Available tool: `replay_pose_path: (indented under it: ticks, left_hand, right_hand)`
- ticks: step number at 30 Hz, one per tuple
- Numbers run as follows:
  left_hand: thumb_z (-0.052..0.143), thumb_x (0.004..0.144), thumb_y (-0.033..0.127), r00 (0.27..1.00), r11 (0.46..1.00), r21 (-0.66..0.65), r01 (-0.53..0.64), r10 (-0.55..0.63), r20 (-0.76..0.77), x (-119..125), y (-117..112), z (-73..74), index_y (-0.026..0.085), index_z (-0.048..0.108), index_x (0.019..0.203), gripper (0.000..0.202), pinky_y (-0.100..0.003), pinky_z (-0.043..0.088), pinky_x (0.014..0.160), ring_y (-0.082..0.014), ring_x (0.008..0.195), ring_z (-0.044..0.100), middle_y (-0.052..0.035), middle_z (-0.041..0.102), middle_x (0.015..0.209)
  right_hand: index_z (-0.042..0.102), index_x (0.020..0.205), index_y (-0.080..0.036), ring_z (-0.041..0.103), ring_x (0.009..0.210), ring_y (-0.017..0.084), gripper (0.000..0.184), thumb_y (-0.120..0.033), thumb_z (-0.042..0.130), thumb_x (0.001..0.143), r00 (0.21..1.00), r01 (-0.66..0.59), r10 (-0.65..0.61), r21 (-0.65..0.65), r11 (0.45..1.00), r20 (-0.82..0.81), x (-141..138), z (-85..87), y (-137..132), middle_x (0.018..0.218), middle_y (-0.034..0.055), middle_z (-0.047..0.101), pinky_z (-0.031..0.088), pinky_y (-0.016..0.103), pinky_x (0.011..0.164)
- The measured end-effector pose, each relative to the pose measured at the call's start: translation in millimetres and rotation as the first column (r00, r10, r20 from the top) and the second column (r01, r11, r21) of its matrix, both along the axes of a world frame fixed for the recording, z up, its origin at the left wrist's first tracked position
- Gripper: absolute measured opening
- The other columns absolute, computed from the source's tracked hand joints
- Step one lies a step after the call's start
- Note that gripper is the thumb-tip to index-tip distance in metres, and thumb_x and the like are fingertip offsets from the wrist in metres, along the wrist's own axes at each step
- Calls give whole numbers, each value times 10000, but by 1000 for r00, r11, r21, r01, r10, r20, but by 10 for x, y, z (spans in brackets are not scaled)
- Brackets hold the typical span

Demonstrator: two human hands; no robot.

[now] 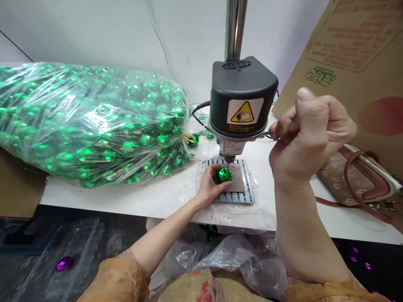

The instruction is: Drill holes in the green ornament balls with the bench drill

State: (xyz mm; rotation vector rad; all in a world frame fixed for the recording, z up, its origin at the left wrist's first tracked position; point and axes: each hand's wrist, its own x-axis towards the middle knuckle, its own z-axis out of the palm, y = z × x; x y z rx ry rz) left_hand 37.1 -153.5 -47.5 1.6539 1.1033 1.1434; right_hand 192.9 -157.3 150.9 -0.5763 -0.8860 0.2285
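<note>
A small bench drill press (pixel 244 96) with a black motor housing and a warning sticker stands in front of me. On its slotted base, my left hand (pixel 210 182) grips a shiny green faceted ball (pixel 224 173) between thumb and fingers. The thin drill bit (pixel 228 165) comes down at the ball's top right; whether it has entered the ball I cannot tell. My right hand (pixel 315 130) is raised to the right of the motor housing, closed around the press lever (pixel 267 134), most of which the fingers hide.
A big clear bag (pixel 94 121) of green balls, tied with a yellow tie, lies on the left of the white table (pixel 126 199). A cardboard box (pixel 355 63) and a brown handbag (pixel 355 180) stand at the right. Plastic sheeting (pixel 233 251) hangs over my lap.
</note>
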Motion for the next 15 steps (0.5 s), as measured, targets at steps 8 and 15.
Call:
replay_pose_path:
  ticks: [8, 15]
  left_hand:
    - [785, 894, 446, 838, 826, 324, 462, -286, -466, -649, -1068, -205, 395, 721, 1288, 402, -460, 598, 980, -321, 1168, 722, -106, 711, 1362]
    - [706, 850, 331, 686, 709, 288, 644, -369, -627, -1024, -1248, -368, 565, 570, 1415, 626, -583, 598, 1083, -342, 1355, 651, -9, 683, 1457]
  right_hand:
    - [377, 571, -212, 392, 402, 31, 419, -227, 632, 904, 999, 16, -16, 23, 1000, 38, 44, -69, 24, 444, -83, 402, 280, 237, 424]
    - [362, 598, -189, 415, 430, 16, 420, -234, 602, 940, 997, 21, -23, 29, 999, 69, 43, -94, -6, 483, -78, 414, 310, 216, 458]
